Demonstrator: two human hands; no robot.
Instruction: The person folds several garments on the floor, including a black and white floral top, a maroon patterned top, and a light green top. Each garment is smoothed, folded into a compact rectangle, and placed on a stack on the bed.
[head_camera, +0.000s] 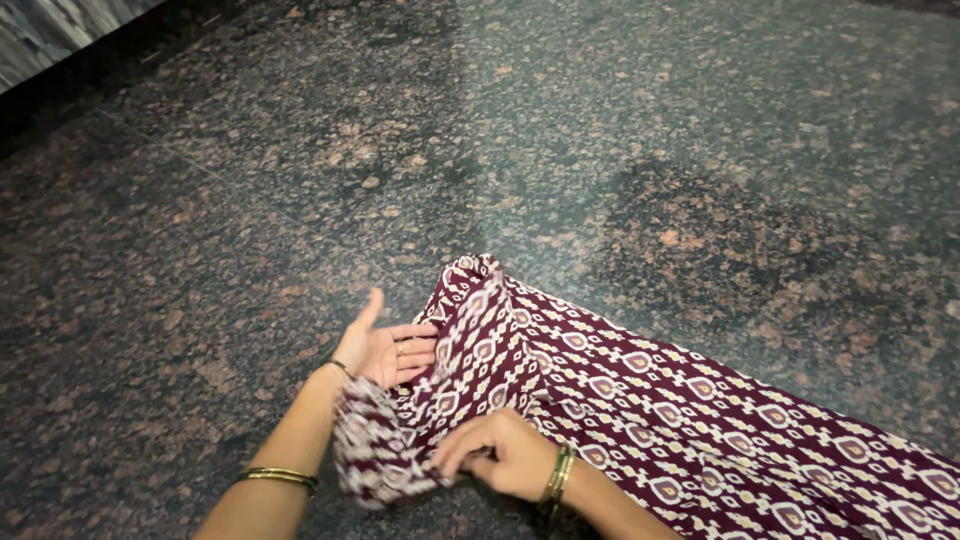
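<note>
Your right hand (497, 455) pinches the near end of the maroon patterned cloth (680, 420). Your left hand (385, 350) lies spread, palm up, under its folded edge. The cloth runs long to your right across the stone floor (250, 200).

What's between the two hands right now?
In the head view, a bunched fold of the maroon patterned cloth lies between the left hand and the right hand.

Maroon cloth (640, 400) with cream and tan geometric print, lying on speckled granite floor (600, 150). Long body spread flat, running from frame's lower right corner up-left to folded end. Folded end raised, draped over open left hand (385, 350), palm up. Bunched, motion-blurred portion hangs below that hand, pinched at edge by right hand (505, 452), resting on cloth.
</note>
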